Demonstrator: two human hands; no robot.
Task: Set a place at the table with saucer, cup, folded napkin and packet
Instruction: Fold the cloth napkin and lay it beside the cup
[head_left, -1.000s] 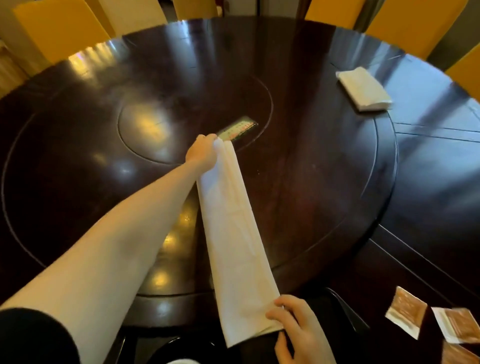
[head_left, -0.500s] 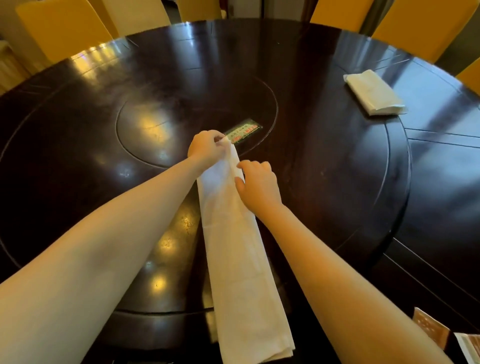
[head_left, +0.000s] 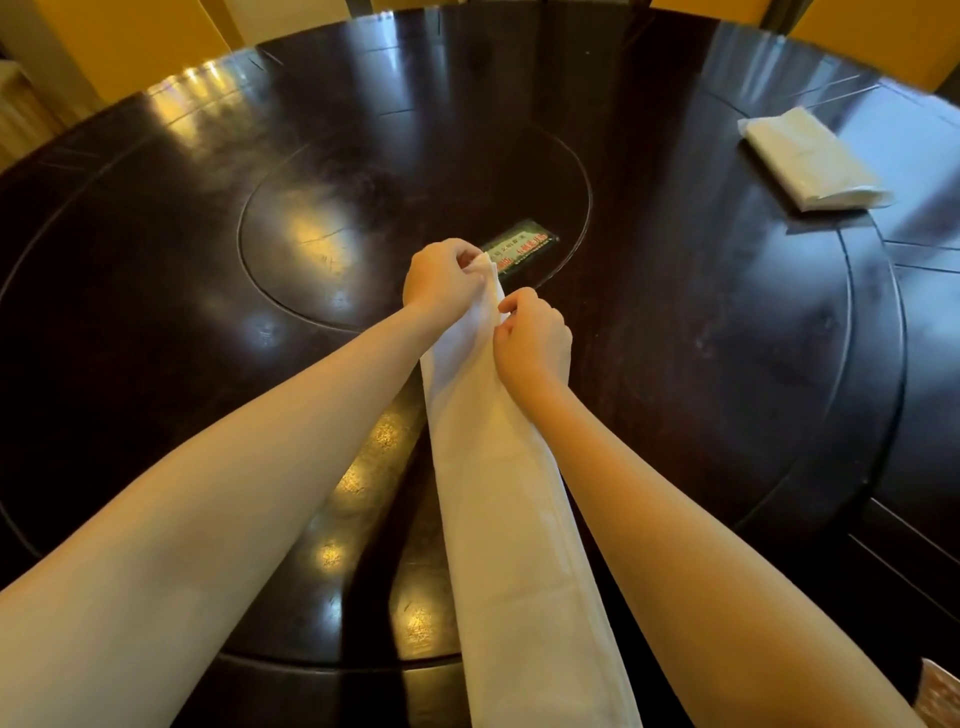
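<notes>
Surface: a round, dark, glossy table (head_left: 208, 322) with a raised central disc and a smaller ring inset in it. A printed label (head_left: 519, 248) lies at the edge of that ring. Lamp glare shows to the left of the label and on its near side. Yellow chairs (head_left: 130, 47) stand beyond the rim, far behind the label.

Hands: both bare forearms reach forward. The left hand (head_left: 441, 283) sits just left of the label on its near side, fingers curled, pinching the far end of the napkin (head_left: 509, 493). The right hand (head_left: 532, 345) sits just nearer than the label, close beside the left, thumb and fingers pinching the cloth's right edge.

Napkin: white, folded into a long narrow strip. It runs from just short of the label back towards the person, between the forearms, and leaves view at the bottom. A hem line crosses it near that end.

Other items: a second folded white cloth (head_left: 810, 161) lies well right of the label. A brown packet (head_left: 943, 693), mostly cut off, lies far to the label's near right.
</notes>
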